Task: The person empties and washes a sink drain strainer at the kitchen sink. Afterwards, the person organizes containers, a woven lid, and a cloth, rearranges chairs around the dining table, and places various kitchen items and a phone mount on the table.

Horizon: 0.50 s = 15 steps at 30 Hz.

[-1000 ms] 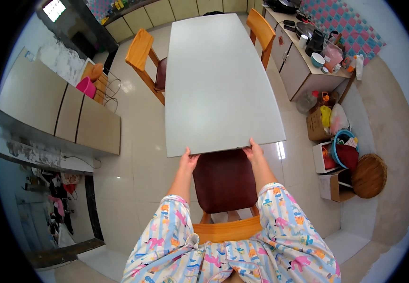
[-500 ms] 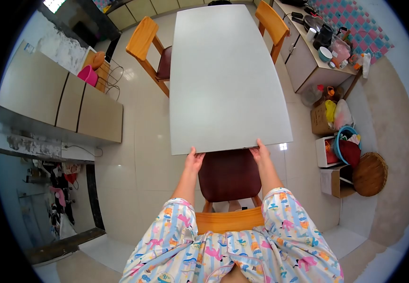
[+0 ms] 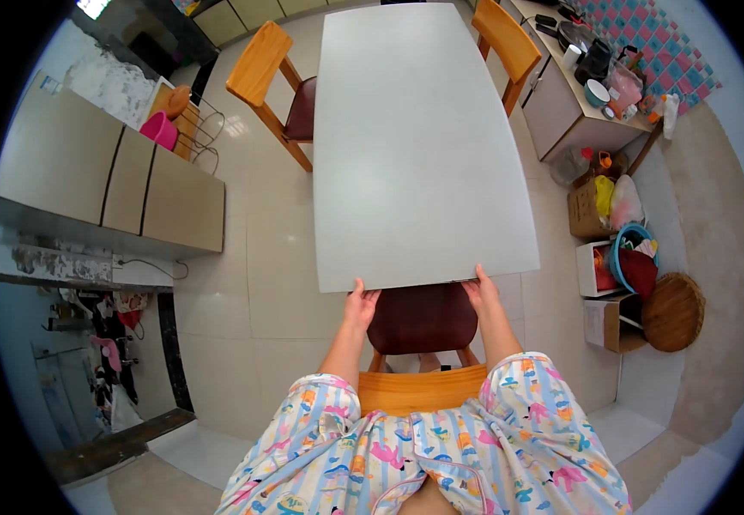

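A long white table (image 3: 423, 163) stretches away in front of me. My left hand (image 3: 360, 305) is closed on its near edge, thumb on top and fingers underneath. Further right along the same edge, my right hand (image 3: 482, 293) grips in the same way. Between my forearms is a wooden chair with a dark red seat (image 3: 423, 322), partly hidden below the tabletop. Its orange wooden backrest (image 3: 423, 390) stands close to my body. The fingers under the table are mostly out of sight.
Wooden chairs stand at the table's left (image 3: 260, 73) and right (image 3: 509, 51). A low cabinet (image 3: 175, 193) is at left. On the right are a kitchen counter (image 3: 578, 112) with dishes, a blue basin (image 3: 619, 257), cardboard boxes (image 3: 591, 210) and a round woven lid (image 3: 674, 312).
The table's near edge and both hands have come slightly closer to me. More of the near chair's seat is covered, and its backrest appears a little nearer the table.
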### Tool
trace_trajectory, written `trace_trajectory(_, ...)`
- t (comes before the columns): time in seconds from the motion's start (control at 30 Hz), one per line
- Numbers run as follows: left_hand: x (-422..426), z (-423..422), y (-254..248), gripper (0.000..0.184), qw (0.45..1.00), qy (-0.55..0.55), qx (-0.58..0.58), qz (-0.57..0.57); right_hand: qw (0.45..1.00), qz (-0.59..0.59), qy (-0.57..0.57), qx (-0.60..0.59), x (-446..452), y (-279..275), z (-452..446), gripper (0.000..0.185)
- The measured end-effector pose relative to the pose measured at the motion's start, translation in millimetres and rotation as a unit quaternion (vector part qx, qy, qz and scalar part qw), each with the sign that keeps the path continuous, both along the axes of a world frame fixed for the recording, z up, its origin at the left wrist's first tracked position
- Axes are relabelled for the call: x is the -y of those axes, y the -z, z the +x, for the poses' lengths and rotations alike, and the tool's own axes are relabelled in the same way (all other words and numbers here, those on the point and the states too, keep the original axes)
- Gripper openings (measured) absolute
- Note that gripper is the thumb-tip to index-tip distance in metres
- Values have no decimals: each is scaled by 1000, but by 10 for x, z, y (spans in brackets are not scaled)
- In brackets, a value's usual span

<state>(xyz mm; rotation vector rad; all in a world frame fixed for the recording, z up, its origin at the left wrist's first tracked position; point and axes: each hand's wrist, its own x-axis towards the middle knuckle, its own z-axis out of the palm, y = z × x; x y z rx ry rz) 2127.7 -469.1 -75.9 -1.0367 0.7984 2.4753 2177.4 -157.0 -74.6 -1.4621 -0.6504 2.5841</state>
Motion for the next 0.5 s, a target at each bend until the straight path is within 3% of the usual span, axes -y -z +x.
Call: trace_trajectory(0.5,75,-25,-29,34,999,36,-1,10,997,-20,-1,-74,46,49,68,38)
